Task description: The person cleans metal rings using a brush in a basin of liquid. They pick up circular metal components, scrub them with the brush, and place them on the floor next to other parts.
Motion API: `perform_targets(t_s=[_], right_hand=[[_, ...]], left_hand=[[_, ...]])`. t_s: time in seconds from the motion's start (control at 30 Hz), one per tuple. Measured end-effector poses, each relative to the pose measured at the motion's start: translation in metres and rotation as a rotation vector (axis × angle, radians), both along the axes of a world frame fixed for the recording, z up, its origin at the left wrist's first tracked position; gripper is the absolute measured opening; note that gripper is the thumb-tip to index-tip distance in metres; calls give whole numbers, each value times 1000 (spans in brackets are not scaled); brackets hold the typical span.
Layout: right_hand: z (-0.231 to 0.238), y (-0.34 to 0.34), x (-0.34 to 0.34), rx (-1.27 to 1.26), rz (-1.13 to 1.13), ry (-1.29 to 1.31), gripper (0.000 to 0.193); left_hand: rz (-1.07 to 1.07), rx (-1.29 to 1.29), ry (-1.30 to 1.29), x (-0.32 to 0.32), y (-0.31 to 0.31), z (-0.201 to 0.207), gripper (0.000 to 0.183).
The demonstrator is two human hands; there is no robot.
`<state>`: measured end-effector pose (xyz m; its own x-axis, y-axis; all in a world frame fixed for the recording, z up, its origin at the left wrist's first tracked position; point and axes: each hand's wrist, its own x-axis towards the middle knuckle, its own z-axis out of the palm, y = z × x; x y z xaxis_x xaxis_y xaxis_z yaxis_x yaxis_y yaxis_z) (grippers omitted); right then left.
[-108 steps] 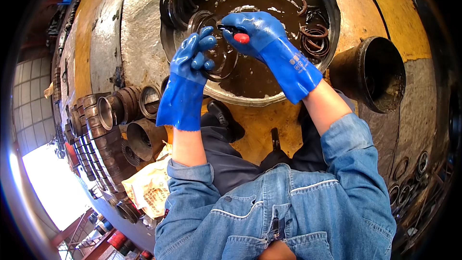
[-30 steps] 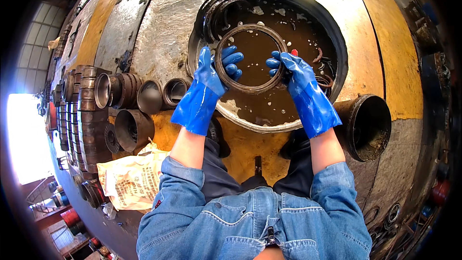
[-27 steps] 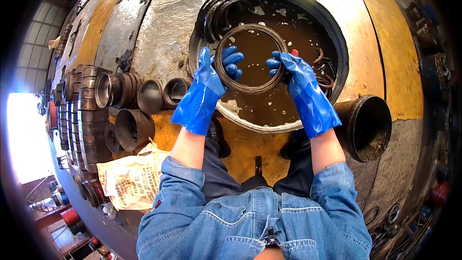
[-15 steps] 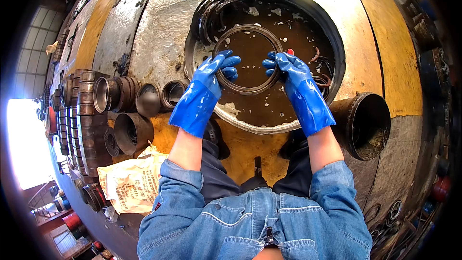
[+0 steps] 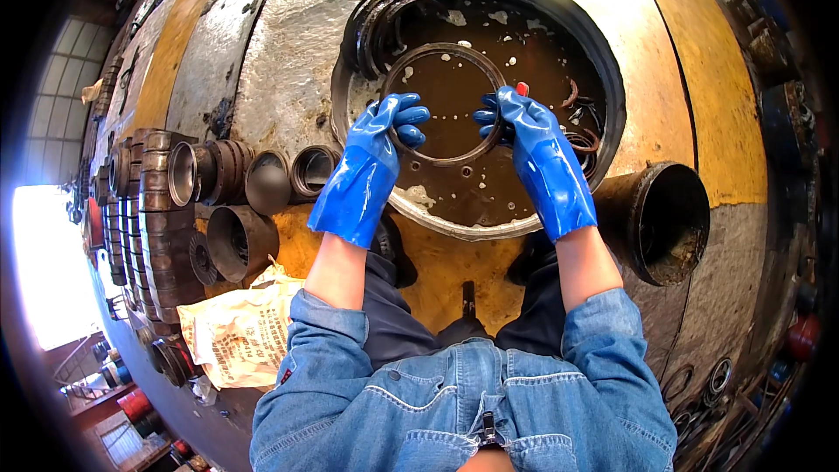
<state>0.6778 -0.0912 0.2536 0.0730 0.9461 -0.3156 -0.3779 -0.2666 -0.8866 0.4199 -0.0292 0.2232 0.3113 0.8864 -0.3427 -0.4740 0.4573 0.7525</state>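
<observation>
The near rim of the round tub (image 5: 476,232) bordered open brown liquid (image 5: 476,198). Over it, the gloved left hand (image 5: 378,127) and gloved right hand (image 5: 530,127), palms facing, clamped opposite sides of a wide brown ring (image 5: 443,48); a red tip (image 5: 523,88) showed beside the right. Farther off, dark rings (image 5: 374,31) leaned against the tub's far-left wall.

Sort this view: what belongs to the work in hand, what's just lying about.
In use:
dark brown ring, gripped by blue-gloved left hand and right hand
round black basin of brown liquid, below

Apparently lying about:
open dark metal cylinder, right of basin
crumpled cream bag, lower left
</observation>
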Motion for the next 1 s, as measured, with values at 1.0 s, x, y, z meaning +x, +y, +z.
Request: perform_targets(t_s=[1.0], right_hand=[[-48,27,25,-76,180,794,46]], left_hand=[[-42,-99,294,15,-20,11,48]])
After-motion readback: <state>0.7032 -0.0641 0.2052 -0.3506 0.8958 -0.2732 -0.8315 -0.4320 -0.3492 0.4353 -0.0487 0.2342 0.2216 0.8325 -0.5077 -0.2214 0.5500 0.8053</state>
